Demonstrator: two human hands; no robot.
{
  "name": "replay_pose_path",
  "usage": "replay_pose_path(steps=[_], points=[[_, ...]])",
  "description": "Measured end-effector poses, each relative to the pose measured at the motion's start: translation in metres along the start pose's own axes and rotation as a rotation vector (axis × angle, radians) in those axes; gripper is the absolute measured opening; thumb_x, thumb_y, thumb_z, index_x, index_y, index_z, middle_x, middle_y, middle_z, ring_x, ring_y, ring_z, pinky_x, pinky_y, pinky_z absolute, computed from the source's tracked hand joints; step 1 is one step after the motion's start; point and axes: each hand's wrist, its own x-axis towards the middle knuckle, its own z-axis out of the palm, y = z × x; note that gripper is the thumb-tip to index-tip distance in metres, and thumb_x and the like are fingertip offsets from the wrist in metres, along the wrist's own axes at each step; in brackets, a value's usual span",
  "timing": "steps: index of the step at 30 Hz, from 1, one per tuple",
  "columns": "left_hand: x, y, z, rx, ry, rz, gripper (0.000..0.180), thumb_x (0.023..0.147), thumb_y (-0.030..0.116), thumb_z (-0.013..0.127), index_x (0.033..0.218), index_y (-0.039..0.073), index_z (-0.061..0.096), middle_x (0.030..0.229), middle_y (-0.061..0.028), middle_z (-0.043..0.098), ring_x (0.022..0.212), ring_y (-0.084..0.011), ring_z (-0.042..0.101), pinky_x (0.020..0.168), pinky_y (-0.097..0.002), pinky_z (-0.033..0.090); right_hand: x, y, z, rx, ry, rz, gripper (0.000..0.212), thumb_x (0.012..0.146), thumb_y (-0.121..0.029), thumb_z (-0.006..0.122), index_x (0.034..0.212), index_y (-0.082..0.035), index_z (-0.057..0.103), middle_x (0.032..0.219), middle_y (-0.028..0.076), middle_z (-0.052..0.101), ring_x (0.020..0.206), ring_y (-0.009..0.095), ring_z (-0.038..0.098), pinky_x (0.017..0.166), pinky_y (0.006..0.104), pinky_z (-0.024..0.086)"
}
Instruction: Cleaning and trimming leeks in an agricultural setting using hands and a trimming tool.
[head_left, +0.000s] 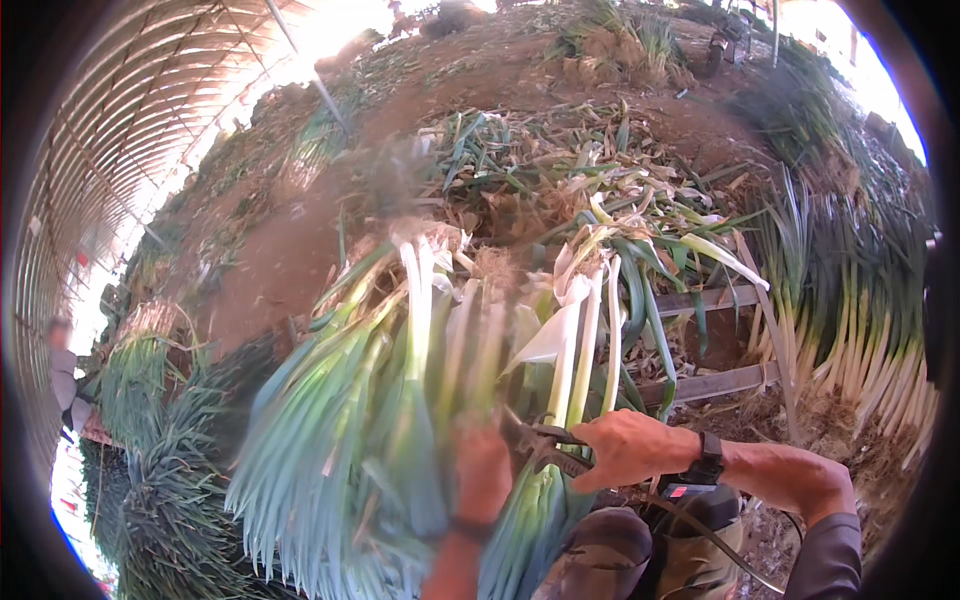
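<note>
A pile of long green onions (330, 430) lies in front of me, blue-green leaves toward me and pale stems pointing away. My left hand (483, 470) is smeared by motion but looks closed around the leaf part of a blurred green onion (487, 340), whose roots point away. Just to the right, my right hand (625, 448) grips a dark, hose-fed air blow gun (550, 445), its nozzle angled toward the left hand. Beyond the gun lie white-stemmed green onions (568, 350). My right wrist wears a dark watch.
Peeled leaves and husks (560, 160) heap up beyond the pile. At right, a wooden frame (710, 385) stands beside a row of green onions (860, 320). More bundles (165, 430) are stacked at left. A hose (720, 545) runs beside my knees. A person (65, 375) is far left.
</note>
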Motion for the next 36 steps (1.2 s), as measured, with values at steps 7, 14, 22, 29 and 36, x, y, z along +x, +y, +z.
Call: replay_pose_path(steps=[7,14,22,29,36], points=[[0.015,0.003,0.004,-0.749,-0.150,-0.057,0.027,0.082,0.012,0.072,0.107,0.005,0.069,0.088,-0.0193,0.072,0.079,-0.0381,0.069,0.072,-0.0470,0.053,-0.014,0.000,-0.012,0.027,0.010,0.035,0.049,0.076,-0.040,0.075,0.090,0.006,0.061,0.068,0.021,0.063,0.069,0.041,0.065,0.066,0.0487,0.051],[0.028,0.006,0.020,-0.738,-0.506,0.209,0.026,0.098,0.022,0.062,0.119,0.008,0.070,0.099,-0.0189,0.073,0.083,-0.0330,0.070,0.076,-0.0385,0.054,-0.017,-0.002,-0.011,0.021,-0.019,0.019,0.050,0.076,-0.040,0.074,0.090,0.006,0.060,0.067,0.022,0.064,0.068,0.041,0.065,0.065,0.0488,0.052],[0.004,-0.020,0.068,-1.169,-0.817,-0.116,0.031,0.099,0.023,0.052,0.118,0.003,0.066,0.126,-0.0171,0.059,0.114,-0.0285,0.055,0.098,-0.0382,0.043,0.011,0.007,-0.005,-0.082,0.124,0.123,0.053,0.077,-0.040,0.071,0.097,0.007,0.059,0.077,0.027,0.066,0.074,0.046,0.066,0.070,0.0512,0.053],[-0.009,-0.004,0.035,-0.577,-0.214,0.237,0.035,0.101,0.026,0.047,0.121,0.005,0.065,0.129,-0.0178,0.061,0.122,-0.0310,0.054,0.112,-0.0391,0.033,0.030,0.019,-0.009,-0.120,0.260,0.150,0.052,0.076,-0.036,0.070,0.100,0.009,0.058,0.078,0.027,0.065,0.076,0.046,0.066,0.071,0.0522,0.052],[-0.012,-0.012,0.057,-0.953,-0.542,-0.078,0.033,0.096,0.019,0.054,0.123,0.004,0.064,0.129,-0.0178,0.063,0.122,-0.0300,0.058,0.105,-0.0406,0.042,0.031,0.020,-0.005,-0.087,0.283,0.108,0.051,0.077,-0.034,0.069,0.102,0.008,0.057,0.079,0.027,0.066,0.076,0.045,0.066,0.073,0.0522,0.052]])
